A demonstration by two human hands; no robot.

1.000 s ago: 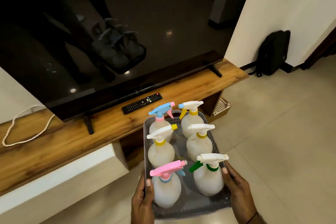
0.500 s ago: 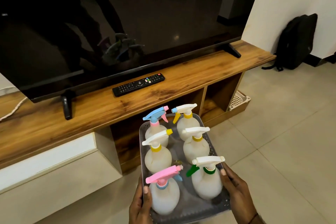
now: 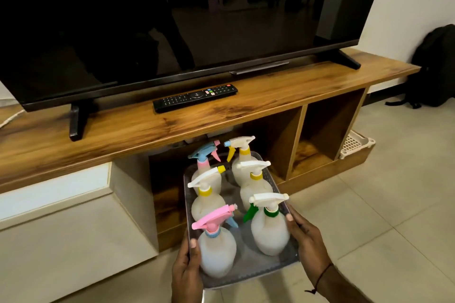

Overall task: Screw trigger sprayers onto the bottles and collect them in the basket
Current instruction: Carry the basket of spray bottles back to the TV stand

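Grey plastic basket (image 3: 290, 257) is carried level in front of the wooden TV console (image 3: 172, 128), its far end at 12 o'clock nearing the open shelf. Left hand (image 3: 186, 275) clamps the 9 o'clock rim, right hand (image 3: 307, 243) clamps the 3 o'clock rim. Six translucent bottles (image 3: 269, 233) stand upright inside in two rows, each fitted with a trigger sprayer (image 3: 268, 198). Black remote (image 3: 195, 98) lies on the console below the television (image 3: 172, 19).
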